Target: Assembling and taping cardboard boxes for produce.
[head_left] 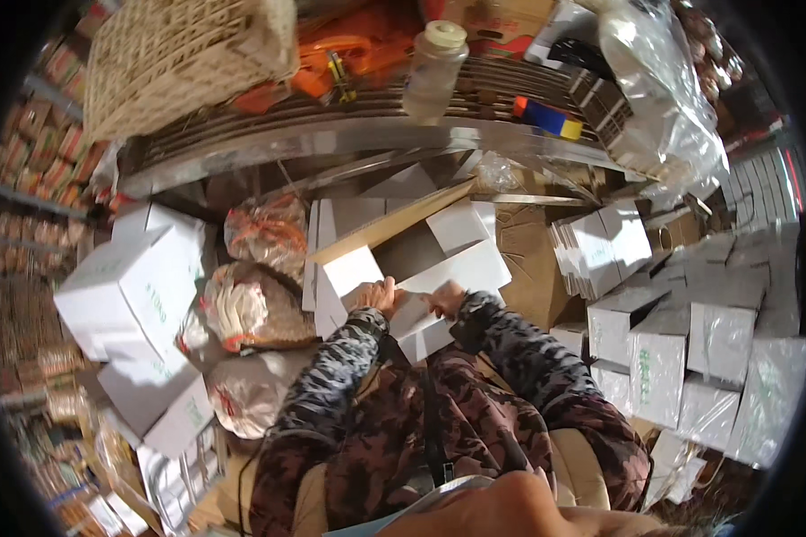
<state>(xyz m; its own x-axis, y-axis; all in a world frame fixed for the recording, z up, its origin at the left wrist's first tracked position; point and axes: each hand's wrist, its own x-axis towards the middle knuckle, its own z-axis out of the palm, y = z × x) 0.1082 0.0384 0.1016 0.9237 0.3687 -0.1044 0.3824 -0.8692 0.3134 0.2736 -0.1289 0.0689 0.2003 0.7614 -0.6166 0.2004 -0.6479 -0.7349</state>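
Observation:
In front of me stands an open white cardboard box [461, 268], its flaps folded outward and its brown inner side showing along the far edge. At its near left corner, my left hand [376, 296] is closed on the edge of the cardboard. A short way to the right, my right hand [447, 300] has its fingers curled and pinches the box's near side. The fingertips of both hands are partly hidden against the cardboard.
Beyond the box runs a slatted rack holding a wicker basket [188, 63], a clear bottle [435, 76] and a blue-and-orange object [548, 117]. White boxes [125, 295] and filled plastic bags [251, 304] stand left. At right are flattened cartons [604, 246] and plastic-wrapped white boxes [658, 376].

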